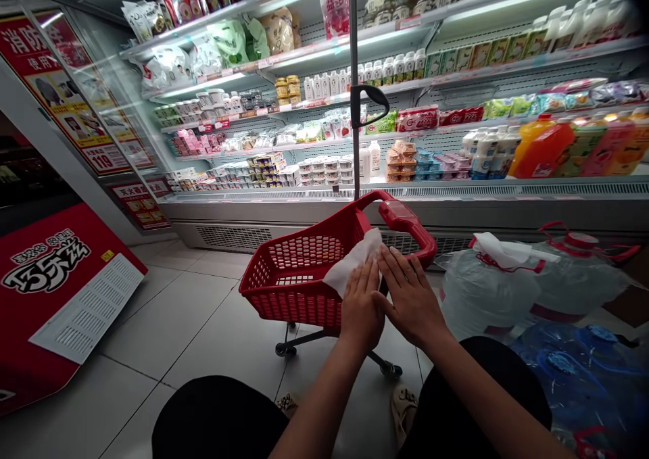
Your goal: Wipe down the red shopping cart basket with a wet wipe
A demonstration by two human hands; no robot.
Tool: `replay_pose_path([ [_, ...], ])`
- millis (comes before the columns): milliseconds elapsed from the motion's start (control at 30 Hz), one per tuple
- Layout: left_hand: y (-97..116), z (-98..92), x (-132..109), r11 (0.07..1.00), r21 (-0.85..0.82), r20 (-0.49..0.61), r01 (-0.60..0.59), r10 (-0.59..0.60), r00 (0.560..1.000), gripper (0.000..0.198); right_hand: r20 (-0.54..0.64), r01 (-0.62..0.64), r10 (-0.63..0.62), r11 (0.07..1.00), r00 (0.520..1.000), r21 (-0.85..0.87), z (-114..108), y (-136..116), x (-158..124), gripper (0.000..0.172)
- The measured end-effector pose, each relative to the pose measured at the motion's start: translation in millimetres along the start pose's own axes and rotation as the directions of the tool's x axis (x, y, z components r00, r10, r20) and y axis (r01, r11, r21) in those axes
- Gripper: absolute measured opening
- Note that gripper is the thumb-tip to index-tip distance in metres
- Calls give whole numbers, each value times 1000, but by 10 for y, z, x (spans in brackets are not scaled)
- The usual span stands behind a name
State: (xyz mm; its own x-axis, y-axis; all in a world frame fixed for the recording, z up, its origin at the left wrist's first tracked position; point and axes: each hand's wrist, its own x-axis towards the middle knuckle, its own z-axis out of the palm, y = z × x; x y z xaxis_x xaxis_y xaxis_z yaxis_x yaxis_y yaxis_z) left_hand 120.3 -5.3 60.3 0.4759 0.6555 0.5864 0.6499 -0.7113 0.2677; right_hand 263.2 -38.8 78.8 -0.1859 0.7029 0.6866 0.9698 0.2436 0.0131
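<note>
A crumpled white wipe [349,263] lies against the near side of a red shopping cart [289,303], below its handle [403,219]. My left hand [362,310] holds the wipe, with its long fingers laid over the cloth. Close beside it, my right hand [410,297] is open, fingers stretched out and their tips by the wipe's right edge. The thumb of the right hand touches or nearly touches the left hand. My palms and the cart rim beneath them are hidden.
Behind the cart stands a refrigerated display [304,195] stocked with bottles, cups and packets. Large water jugs [487,290] and blue jugs [562,364] crowd the right side. A red freezer [55,297] occupies the left. A dark pole [353,60] with a black hook rises behind the cart.
</note>
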Motion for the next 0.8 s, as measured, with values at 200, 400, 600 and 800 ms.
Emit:
replay_pose_path([
  [200,-200,-86,-111,996,36,31,-85,84,996,70,6,-35,35,999,999,1,-49,90,-49,82],
  [400,-619,-126,-514,984,178,17,-14,11,1000,82,3,-65,65,998,998,-13,-102,183,-80,79],
  [600,-570,-30,-508,976,213,-17,52,-50,999,82,2,-35,35,999,999,-9,59,-119,10,84],
  [800,-643,-35,-447,971,238,52,-5,-7,999,75,33,61,-63,996,997,57,388,-418,19,83],
])
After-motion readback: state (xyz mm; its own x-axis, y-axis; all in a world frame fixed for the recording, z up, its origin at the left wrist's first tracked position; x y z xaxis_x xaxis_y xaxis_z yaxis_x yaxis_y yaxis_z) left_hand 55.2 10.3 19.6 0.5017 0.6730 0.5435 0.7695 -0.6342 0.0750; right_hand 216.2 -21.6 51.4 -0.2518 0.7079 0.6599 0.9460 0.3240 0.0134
